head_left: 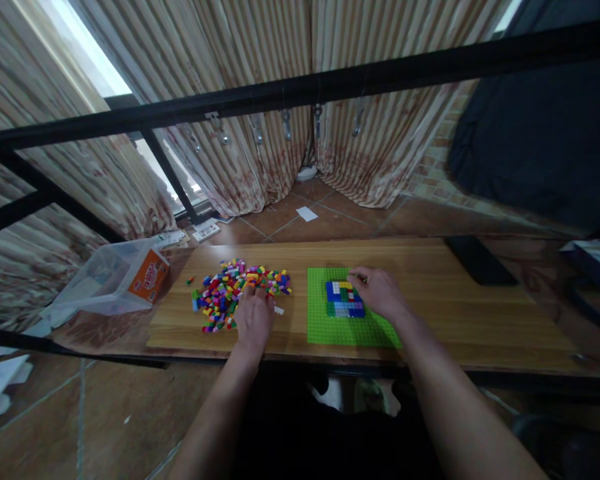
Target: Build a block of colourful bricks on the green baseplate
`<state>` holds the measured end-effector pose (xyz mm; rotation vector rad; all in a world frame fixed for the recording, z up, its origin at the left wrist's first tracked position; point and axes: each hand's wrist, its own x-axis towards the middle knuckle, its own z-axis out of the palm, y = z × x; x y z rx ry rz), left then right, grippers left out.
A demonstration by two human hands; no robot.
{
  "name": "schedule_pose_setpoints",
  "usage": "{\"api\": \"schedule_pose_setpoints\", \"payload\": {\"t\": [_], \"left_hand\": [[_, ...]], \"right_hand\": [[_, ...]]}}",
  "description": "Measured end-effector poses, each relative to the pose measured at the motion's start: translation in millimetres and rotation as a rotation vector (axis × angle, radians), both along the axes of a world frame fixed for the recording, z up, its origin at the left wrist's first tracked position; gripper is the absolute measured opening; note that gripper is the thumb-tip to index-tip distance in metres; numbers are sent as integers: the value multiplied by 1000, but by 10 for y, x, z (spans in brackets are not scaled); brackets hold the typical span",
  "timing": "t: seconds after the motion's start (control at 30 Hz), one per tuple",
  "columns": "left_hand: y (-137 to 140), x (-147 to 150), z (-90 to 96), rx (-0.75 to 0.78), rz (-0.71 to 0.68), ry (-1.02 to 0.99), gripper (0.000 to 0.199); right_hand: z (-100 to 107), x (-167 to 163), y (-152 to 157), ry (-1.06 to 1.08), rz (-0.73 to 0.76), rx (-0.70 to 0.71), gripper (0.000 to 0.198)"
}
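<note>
A loose heap of small multicoloured toy bricks (221, 293) lies on the left half of the wooden board. My left hand (255, 312) reaches into its right side with fingers curled down; what they grip, if anything, is hidden. A white brick (279, 310) lies just right of this hand. On the green studded baseplate (317, 327) stands a low block of joined bricks (345, 309), mostly blue, with white, yellow, green and light-blue parts. My right hand (380, 291) is over the plate, its fingers pinched at the block's upper right corner. Anything between those fingertips is too small to make out.
The wooden tabletop (460, 313) carries a black flat object (480, 260) at its far right. A clear plastic bin (115, 270) with an orange label stands left of the table. A black metal bar (260, 93) crosses in front of the curtains.
</note>
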<state>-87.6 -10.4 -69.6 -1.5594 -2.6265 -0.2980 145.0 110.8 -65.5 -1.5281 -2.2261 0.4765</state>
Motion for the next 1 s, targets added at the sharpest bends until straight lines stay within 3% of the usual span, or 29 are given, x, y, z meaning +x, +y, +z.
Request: {"api": "schedule_pose_setpoints", "payload": {"t": [0.17,0.27,0.37,0.47,0.57,0.73,1.0], "left_hand": [[8,143,119,170,-47,-220,22],[144,375,127,277,-198,-661,16],[356,666,102,335,-334,-1169,11],[531,917,102,365,-369,-1448,9],[613,1060,95,404,-386,-1594,10],[643,1127,-23,479,-290,-1739,19],[647,1161,-108,535,-124,-1787,24]], "right_hand": [[34,100,55,134,-43,14,25],[35,116,51,378,-9,-50,23],[53,106,2,623,72,-215,29],[101,106,-59,712,205,-403,38],[138,120,-89,772,277,-504,40],[80,114,-85,793,225,-527,40],[1,98,-127,486,319,-222,29]]}}
